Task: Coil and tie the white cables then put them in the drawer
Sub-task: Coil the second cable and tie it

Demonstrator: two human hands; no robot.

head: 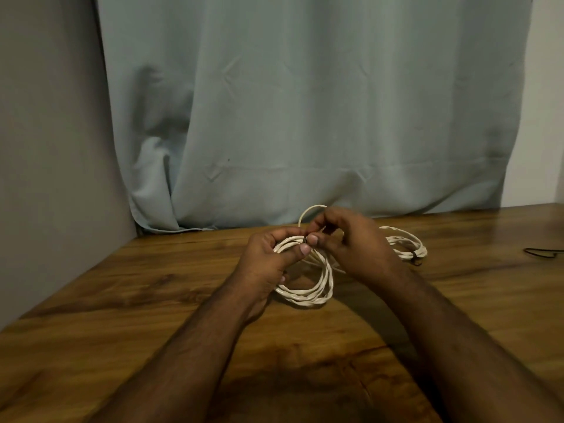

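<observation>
A coiled white cable (pixel 308 296) lies on the wooden table (pixel 122 315), its far side lifted by my hands. My left hand (pixel 271 254) grips the bundled strands at the top of the coil. My right hand (pixel 351 242) pinches a small dark tie at the same spot, thumb against my left thumb. A loose loop of the cable (pixel 308 210) arcs up behind my fingers. A second white coil (pixel 409 245), bound with a dark tie (pixel 415 258), rests on the table to the right, partly hidden by my right hand.
A pale blue curtain (pixel 305 117) hangs behind the table's far edge, and a grey wall (pixel 45 148) stands at the left. A thin black cord (pixel 543 252) lies at the right edge. No drawer is in view.
</observation>
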